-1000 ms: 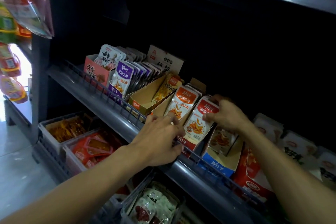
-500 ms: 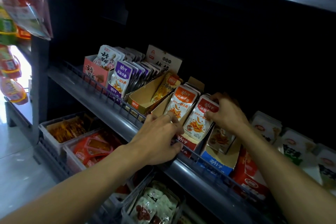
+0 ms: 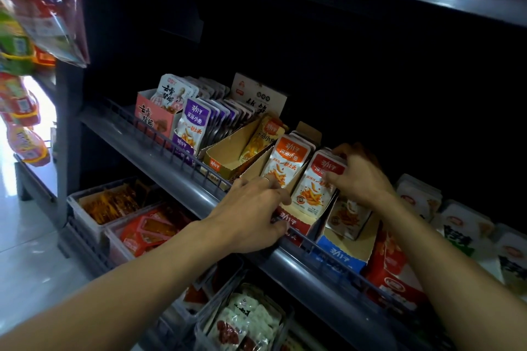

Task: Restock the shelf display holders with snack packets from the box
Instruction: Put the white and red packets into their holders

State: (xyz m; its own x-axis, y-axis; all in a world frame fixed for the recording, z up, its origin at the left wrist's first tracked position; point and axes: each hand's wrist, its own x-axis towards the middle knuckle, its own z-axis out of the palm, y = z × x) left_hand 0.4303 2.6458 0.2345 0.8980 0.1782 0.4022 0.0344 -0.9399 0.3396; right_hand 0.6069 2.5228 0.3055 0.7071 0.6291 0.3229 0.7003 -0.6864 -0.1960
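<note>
As a stack of red-topped snack packets (image 3: 315, 182) settles upright into its red display holder (image 3: 295, 225) on the middle shelf (image 3: 182, 182), the right hand (image 3: 358, 177) pinches the tops of the packets between thumb and curled fingers, seemingly squaring them up. The left hand (image 3: 253, 214) rests across the holder's front edge and the wire shelf rail (image 3: 159, 138), fingers curled over the cardboard to steady it. The step in hand looks like seating and tidying this row; the next move likely calls for releasing the stack without tipping it forward, then fetching more packets. The supply box is not in view. Just left stand orange-topped packets (image 3: 285, 164), then a nearly empty cardboard holder (image 3: 228, 155) with one yellow packet (image 3: 261, 139), then purple packets (image 3: 192, 127) and a pink holder (image 3: 154, 118). A blue holder (image 3: 339, 255) sits to the right. The printing is Chinese and appears mirrored; no brand can be read with confidence.
</note>
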